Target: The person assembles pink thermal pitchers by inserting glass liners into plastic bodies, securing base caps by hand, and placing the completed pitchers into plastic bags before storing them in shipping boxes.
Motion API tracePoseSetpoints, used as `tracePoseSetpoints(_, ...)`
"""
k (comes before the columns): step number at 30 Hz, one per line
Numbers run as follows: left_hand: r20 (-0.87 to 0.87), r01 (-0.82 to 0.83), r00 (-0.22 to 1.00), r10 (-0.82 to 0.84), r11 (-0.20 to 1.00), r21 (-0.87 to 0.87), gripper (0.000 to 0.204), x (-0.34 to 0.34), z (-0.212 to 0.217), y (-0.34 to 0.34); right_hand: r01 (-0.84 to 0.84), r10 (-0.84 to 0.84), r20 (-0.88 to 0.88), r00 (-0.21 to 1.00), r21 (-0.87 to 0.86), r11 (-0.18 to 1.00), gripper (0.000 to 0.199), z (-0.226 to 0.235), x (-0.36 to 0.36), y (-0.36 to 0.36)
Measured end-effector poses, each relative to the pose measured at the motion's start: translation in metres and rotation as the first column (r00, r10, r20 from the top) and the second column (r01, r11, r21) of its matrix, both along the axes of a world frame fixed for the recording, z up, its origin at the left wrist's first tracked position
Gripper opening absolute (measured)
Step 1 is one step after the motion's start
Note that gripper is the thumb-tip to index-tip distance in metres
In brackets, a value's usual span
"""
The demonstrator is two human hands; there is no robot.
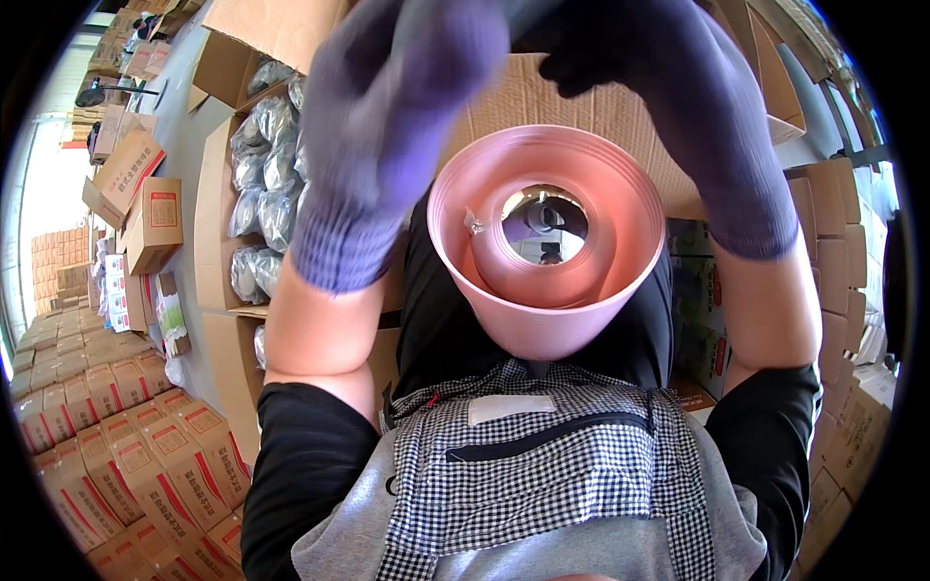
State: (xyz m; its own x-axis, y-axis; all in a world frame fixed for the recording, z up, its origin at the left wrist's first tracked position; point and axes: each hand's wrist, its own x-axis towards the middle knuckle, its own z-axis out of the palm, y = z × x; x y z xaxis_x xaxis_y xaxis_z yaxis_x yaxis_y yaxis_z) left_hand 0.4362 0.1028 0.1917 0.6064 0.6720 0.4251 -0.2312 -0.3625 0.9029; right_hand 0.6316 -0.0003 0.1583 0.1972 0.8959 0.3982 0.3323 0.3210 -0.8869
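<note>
My left hand (387, 126), in a grey-purple knitted glove, is raised close to the camera and smeared by motion. Opposite it, my right hand (668, 87) wears the same kind of glove; its fingers curl inward in dark shadow. Both sets of fingertips run off the top edge, so any object in them is hidden. Below, between my thighs, stands a pink plastic bucket-shaped vessel (450, 242). Inside it sits a rounded pink piece (494, 261) with a ringed neck and a shiny, mirror-like round centre (544, 225). A scrap of clear plastic (473, 222) clings to its left side. Neither hand touches the vessel.
An open carton (215, 223) at my left holds several pieces wrapped in clear plastic (276, 213). Cardboard (542, 97) stands just beyond the vessel. Stacked cartons (136, 455) fill the lower left, and more cartons (833, 232) line the right.
</note>
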Motion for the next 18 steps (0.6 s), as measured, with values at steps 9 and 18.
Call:
tracePoseSetpoints(9,-0.537,0.641,0.739,-0.408,0.672,0.371,0.091,-0.054,-0.013,0.022,-0.015,0.002,-0.275,0.962,-0.046,0.999,0.087,-0.042,-0.044,-0.051)
tracePoseSetpoints(18,-0.557,0.661,0.732,-0.391,0.604,0.445,0.089,-0.061,-0.019,0.035,-0.080,0.055,-0.366,0.929,-0.052,0.995,0.044,-0.053,-0.051,-0.038)
